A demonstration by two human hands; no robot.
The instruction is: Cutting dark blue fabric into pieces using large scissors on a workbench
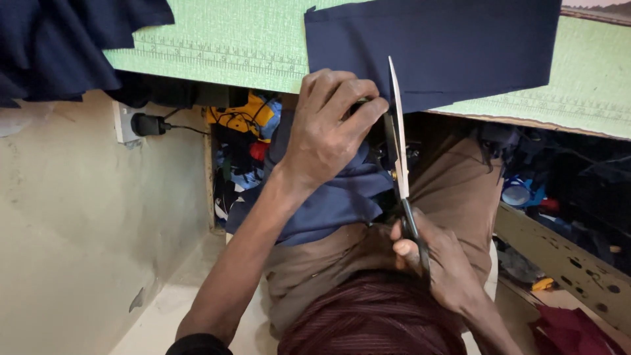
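Green cutting mat (223, 46) with ruler markings covered the table edge, and a navy fabric piece (460, 46) lay flat on it, hanging slightly over the rim. Just below that overhang, the left hand (325, 131) was curled tight around a bunched fold of the same navy cloth, pinching it against the table edge. Right beside those fingers, the scissors (399, 144) stood nearly upright, their blades close together with the tip reaching up over the fabric. The right hand (440, 263) gripped the black handles lower down, near the brown trousers (460, 190).
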